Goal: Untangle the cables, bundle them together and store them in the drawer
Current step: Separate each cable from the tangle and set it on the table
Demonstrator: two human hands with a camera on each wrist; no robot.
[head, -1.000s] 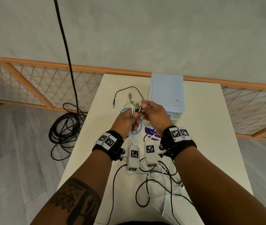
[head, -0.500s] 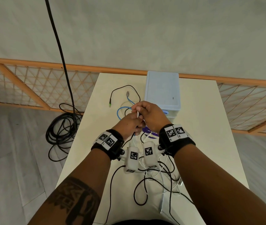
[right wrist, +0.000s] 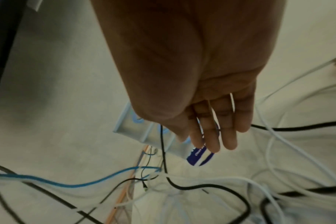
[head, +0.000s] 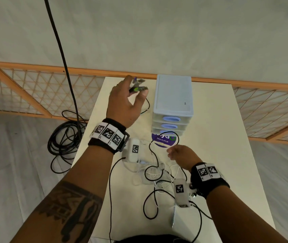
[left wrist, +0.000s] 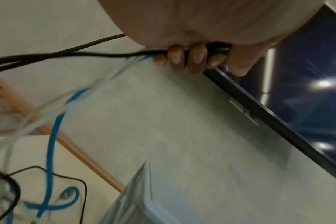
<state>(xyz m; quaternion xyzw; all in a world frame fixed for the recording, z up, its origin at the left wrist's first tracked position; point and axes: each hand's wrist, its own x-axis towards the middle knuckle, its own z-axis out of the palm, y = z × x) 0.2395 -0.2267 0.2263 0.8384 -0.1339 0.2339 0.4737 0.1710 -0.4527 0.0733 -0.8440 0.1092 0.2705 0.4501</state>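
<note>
A black cord [head: 61,50] hangs down the wall left of the raised hand and ends in a loose coil [head: 64,137] on the grey floor. A wooden lattice rail [head: 34,95] runs along the wall's foot. Just ahead of the lower hand lies a purple round sticker [head: 162,139].

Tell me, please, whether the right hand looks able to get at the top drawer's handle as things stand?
Probably yes: the right hand hangs open and empty just in front of the drawer unit, and the top drawer handle faces it uncovered. A black cable loops only by the lowest drawer.
</note>
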